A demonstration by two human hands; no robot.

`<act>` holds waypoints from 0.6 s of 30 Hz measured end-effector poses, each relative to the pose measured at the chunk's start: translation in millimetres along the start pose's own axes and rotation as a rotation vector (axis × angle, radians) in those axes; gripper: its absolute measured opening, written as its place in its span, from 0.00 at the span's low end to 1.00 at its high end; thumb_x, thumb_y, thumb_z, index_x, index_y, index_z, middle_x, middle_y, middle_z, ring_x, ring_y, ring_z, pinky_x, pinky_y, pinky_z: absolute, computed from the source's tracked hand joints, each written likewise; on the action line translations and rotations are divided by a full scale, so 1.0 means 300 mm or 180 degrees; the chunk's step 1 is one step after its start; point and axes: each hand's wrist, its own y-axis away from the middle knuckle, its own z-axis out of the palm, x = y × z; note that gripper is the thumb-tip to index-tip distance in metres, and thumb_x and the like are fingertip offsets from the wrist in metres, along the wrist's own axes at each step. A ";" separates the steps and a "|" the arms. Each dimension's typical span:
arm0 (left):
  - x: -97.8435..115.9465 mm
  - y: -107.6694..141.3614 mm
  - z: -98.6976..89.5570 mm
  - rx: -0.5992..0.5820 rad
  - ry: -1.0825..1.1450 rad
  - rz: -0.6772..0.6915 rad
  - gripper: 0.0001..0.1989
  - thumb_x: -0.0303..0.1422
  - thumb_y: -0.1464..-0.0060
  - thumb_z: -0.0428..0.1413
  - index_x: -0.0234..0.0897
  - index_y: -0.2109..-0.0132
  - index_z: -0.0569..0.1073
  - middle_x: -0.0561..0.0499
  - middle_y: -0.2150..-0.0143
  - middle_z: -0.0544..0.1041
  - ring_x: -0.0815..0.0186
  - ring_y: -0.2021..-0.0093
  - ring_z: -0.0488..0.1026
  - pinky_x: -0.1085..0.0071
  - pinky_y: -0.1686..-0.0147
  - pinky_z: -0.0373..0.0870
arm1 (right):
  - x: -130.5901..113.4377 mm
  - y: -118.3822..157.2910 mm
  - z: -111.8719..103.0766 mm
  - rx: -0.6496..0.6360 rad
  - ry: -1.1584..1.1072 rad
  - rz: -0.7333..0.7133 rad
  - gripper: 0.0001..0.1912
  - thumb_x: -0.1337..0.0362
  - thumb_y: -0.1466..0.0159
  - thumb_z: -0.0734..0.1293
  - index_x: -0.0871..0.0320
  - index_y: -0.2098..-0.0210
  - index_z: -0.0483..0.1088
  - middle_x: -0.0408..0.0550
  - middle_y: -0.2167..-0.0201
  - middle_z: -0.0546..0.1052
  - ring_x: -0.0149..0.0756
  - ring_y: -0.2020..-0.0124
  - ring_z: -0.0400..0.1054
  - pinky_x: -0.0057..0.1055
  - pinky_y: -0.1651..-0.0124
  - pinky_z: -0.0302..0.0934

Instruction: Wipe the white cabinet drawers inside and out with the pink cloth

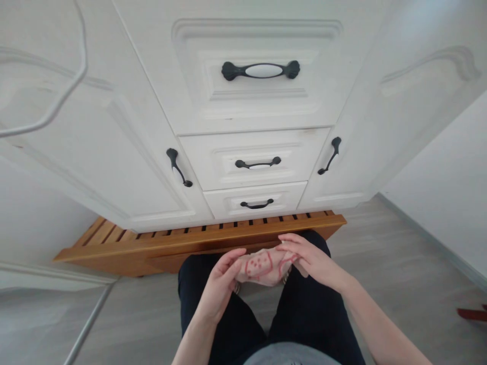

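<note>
A pale pink cloth item with red markings [259,267], perhaps a sock, is stretched between my two hands above my knees. My left hand [223,284] is closed on its left end, with thumb and fingers pinched together. At the other end, my right hand [310,259] grips the cloth, its fingers over the top. Part of the cloth is hidden beneath the right fingers. Dark trousers cover my legs on both sides below the cloth.
A white cabinet [251,111] with dark-handled drawers and doors stands in front, over a slatted wooden bench [171,243]. A white cord [81,66] hangs at upper left. A metal floor strip [89,322] and a reddish wooden piece [472,314] are at the sides.
</note>
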 end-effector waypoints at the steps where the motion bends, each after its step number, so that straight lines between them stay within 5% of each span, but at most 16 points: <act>1: 0.015 0.007 0.002 0.0208 0.0041 0.0090 0.23 0.45 0.54 0.71 0.37 0.55 0.80 0.47 0.58 0.81 0.65 0.58 0.77 0.71 0.58 0.72 | 0.037 -0.001 0.013 0.0218 0.0177 0.0061 0.21 0.65 0.33 0.61 0.53 0.43 0.75 0.55 0.37 0.70 0.45 0.37 0.65 0.45 0.33 0.58; 6: 0.073 0.069 0.044 0.0628 -0.0072 0.0269 0.25 0.48 0.56 0.71 0.40 0.53 0.81 0.46 0.51 0.82 0.60 0.52 0.79 0.66 0.53 0.77 | 0.194 -0.006 0.110 0.0930 0.0273 0.0244 0.27 0.68 0.38 0.62 0.54 0.40 0.70 0.54 0.41 0.74 0.41 0.41 0.70 0.41 0.38 0.62; 9: 0.094 0.113 0.084 0.0571 -0.0688 0.0651 0.25 0.48 0.50 0.67 0.45 0.47 0.80 0.47 0.44 0.78 0.58 0.45 0.76 0.65 0.47 0.75 | 0.237 -0.009 0.176 0.1451 0.0038 0.0958 0.14 0.60 0.35 0.62 0.56 0.53 0.74 0.51 0.58 0.80 0.42 0.57 0.75 0.38 0.52 0.67; 12: 0.112 0.138 0.104 0.0394 -0.1494 0.1217 0.22 0.45 0.44 0.64 0.49 0.43 0.78 0.48 0.41 0.75 0.57 0.41 0.73 0.64 0.42 0.73 | 0.249 -0.008 0.217 0.1472 -0.0405 0.1412 0.16 0.49 0.34 0.62 0.55 0.67 0.71 0.46 0.73 0.76 0.39 0.70 0.70 0.34 0.65 0.61; 18: 0.130 0.142 0.082 0.0541 -0.2014 0.1598 0.25 0.42 0.43 0.63 0.53 0.39 0.74 0.49 0.40 0.72 0.57 0.40 0.72 0.62 0.41 0.73 | 0.267 -0.012 0.192 0.1891 -0.0833 0.1034 0.16 0.50 0.35 0.62 0.55 0.59 0.72 0.51 0.59 0.76 0.43 0.53 0.71 0.41 0.46 0.64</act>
